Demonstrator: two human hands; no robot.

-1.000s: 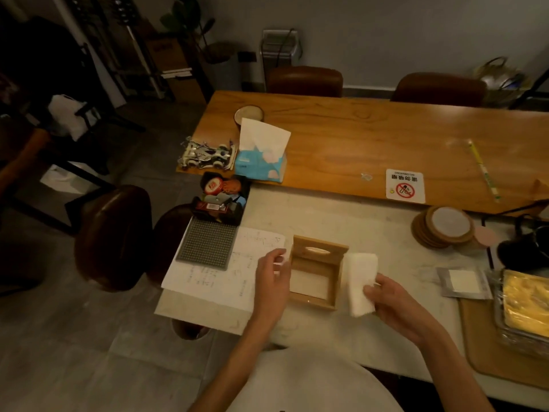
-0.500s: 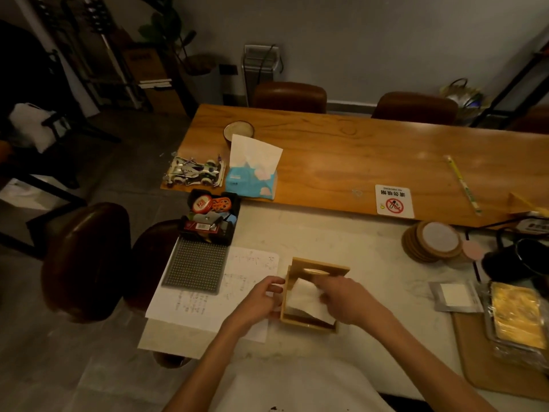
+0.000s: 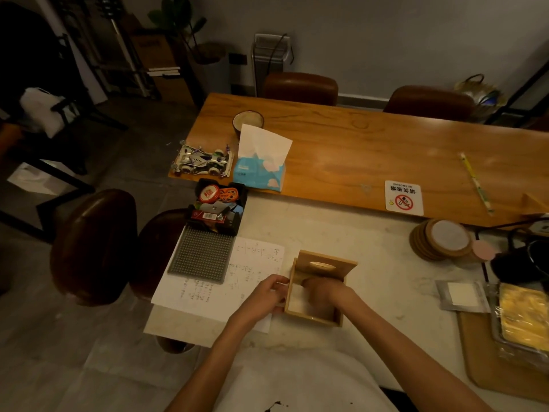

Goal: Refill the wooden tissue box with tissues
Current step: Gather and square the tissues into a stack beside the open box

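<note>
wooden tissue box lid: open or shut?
Open. The slotted lid stands raised at the far edge of the wooden tissue box, and the right hand reaches inside, onto white tissue.

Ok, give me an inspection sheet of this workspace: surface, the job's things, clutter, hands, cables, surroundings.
Surface: pale marble table butted against a wooden table.
Job's things: wooden tissue box, lid tipped up at the back, white tissues inside; blue tissue pack on the wooden table.
Clutter: written sheet, grey studded mat, black tray of small items, toy car, coaster stack, no-smoking sign, foil-wrapped tray.
Hands: left hand against the box's left wall; right hand reaching inside the box.
Cables: dark lead at the right edge.
Surroundings: brown chairs, plant, dim room.
</note>
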